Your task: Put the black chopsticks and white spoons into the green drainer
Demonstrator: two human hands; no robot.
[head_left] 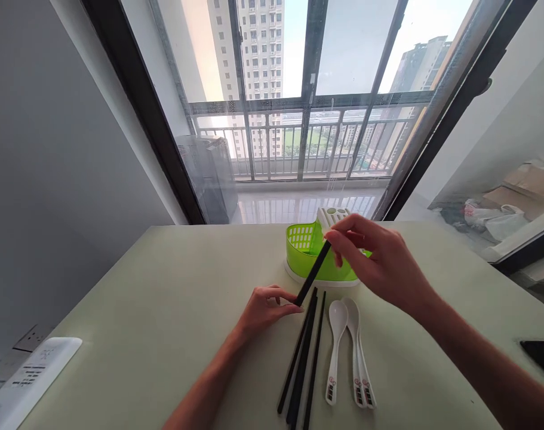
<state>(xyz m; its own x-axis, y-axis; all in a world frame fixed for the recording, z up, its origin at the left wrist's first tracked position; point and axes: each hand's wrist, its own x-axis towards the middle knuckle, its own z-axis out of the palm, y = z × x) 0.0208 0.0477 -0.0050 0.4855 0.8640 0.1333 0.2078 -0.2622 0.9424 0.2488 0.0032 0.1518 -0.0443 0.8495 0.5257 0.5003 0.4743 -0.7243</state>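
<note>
Black chopsticks are held on a slant between my two hands, in front of the green basket; whether it is one or a pair I cannot tell. My right hand pinches their upper end between thumb and fingers. At the lower end, the thumb and fingers of my left hand are closed on them. Several more black chopsticks lie lengthwise on the table just below. Beside them on the right are white spoons, one apart and others overlapping, with printed marks on their handles.
A lime-green utensil basket with a white base and a white slotted holder stands near the table's far edge, partly behind my right hand. The pale table meets a large window. A white power strip lies at the left, a dark object at the right edge.
</note>
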